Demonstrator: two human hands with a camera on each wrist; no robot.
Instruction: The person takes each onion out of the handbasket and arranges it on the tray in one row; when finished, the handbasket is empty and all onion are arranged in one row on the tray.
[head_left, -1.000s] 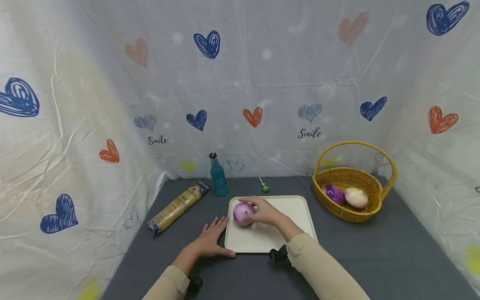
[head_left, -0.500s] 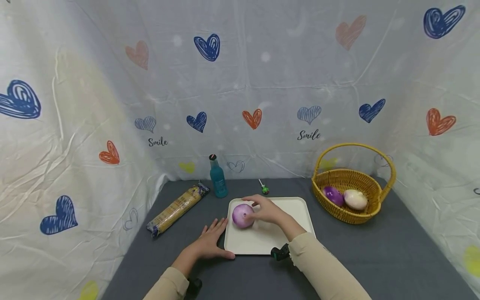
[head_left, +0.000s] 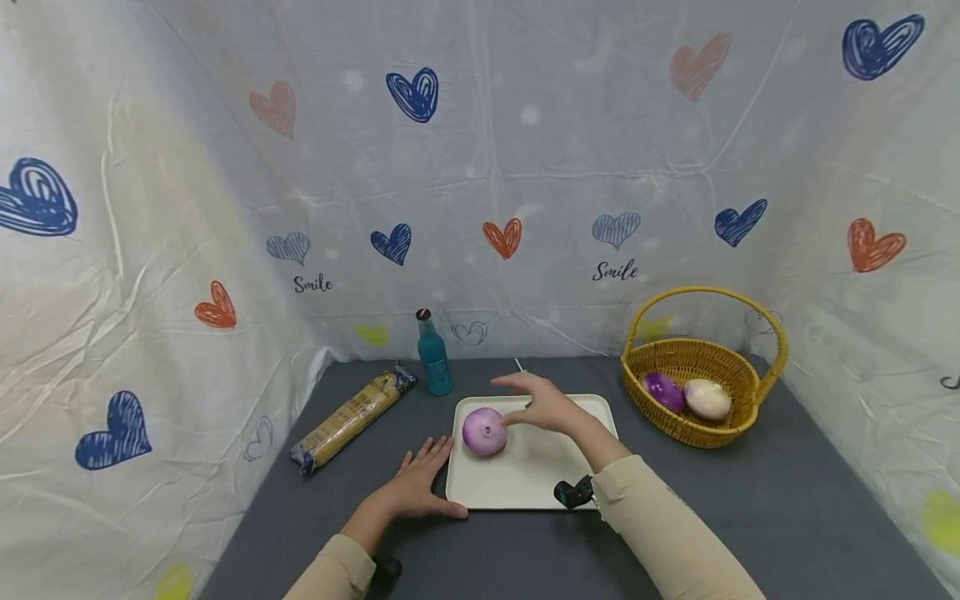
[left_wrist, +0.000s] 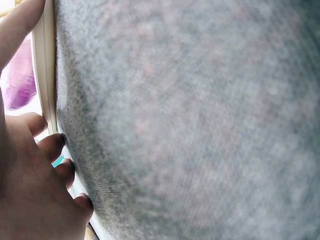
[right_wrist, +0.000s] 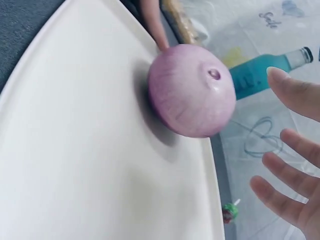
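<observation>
A purple onion point(head_left: 483, 432) sits on the left part of a white rectangular tray point(head_left: 525, 487). My right hand point(head_left: 550, 405) hovers over the tray just right of the onion, fingers spread and holding nothing. In the right wrist view, a gap shows between the fingertips of that hand point(right_wrist: 295, 160) and the onion point(right_wrist: 192, 90). My left hand point(head_left: 415, 486) lies with spread fingers at the tray's left edge, its thumb by the front left corner. From the left wrist, its fingertips point(left_wrist: 65, 172) appear along the tray's rim.
A yellow wicker basket point(head_left: 690, 348) at the back right holds a purple onion point(head_left: 663, 392) and a whitish round vegetable point(head_left: 707, 399). Left of the tray are a blue bottle point(head_left: 434, 358) and a long pasta packet point(head_left: 352, 419). A lollipop point(right_wrist: 230, 212) lies behind the tray.
My right hand has let go of the onion and drawn back to the right and up. The onion stays on the tray, and the left hand has not moved.
</observation>
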